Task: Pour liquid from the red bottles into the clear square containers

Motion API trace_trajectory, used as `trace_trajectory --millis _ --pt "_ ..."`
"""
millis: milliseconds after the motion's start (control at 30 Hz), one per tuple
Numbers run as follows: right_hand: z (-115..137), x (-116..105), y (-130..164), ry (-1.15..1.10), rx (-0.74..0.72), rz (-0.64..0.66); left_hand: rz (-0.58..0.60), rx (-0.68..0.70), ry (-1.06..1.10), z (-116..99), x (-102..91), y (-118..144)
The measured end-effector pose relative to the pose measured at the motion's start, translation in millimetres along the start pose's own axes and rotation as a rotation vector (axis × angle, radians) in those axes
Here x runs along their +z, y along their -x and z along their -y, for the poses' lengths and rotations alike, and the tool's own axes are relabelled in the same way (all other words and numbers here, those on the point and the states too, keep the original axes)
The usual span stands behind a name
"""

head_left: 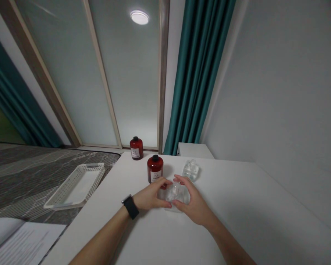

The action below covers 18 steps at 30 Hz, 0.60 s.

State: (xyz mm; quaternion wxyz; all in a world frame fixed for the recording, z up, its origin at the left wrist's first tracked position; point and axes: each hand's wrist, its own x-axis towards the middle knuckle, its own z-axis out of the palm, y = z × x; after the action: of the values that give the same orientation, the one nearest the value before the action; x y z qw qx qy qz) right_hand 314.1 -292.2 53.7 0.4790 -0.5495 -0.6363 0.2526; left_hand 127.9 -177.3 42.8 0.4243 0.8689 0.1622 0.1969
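Observation:
Both hands are curved around a clear glass bottle (175,193) with a rounded top, low over the white table (154,235). My left hand (153,194), with a black watch on its wrist, holds the bottle's left side between thumb and fingers. On the other side, my right hand (192,202) has its thumb and fingers around the glass. The fingers partly hide the bottle, and its lower part is hard to make out. Just behind my left hand stands a red bottle (155,167) with a black cap and white label. A second clear glass piece (191,169) sits beyond my right hand.
Another red bottle (136,148) stands at the table's far left corner. Left of the table, a white perforated basket (55,207) and an open book (30,241) lie on a grey striped surface. A white cabinet (195,150) and green curtain (201,73) are behind the table.

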Motion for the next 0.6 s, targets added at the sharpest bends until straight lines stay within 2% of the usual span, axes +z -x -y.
trace_trajectory --millis 200,300,367,467,600 --pt "-16.1 -17.9 -0.3 0.065 0.025 0.214 0.014 -0.020 -0.083 -5.3 -1.7 2.8" --pt "-20.2 -20.4 -0.3 0.069 0.027 0.221 0.001 0.035 -0.183 -14.5 -4.7 5.7" --pt "-20.7 -19.4 0.1 0.064 0.028 0.205 -0.062 0.097 -0.249 -22.0 -7.1 7.8" --pt "-18.9 -16.1 0.5 0.058 0.057 0.181 -0.247 0.191 -0.332 -29.7 -10.3 10.4" --pt "-15.5 -12.1 0.0 0.072 0.090 0.183 -0.684 0.217 -0.402 -23.2 -14.9 8.9"
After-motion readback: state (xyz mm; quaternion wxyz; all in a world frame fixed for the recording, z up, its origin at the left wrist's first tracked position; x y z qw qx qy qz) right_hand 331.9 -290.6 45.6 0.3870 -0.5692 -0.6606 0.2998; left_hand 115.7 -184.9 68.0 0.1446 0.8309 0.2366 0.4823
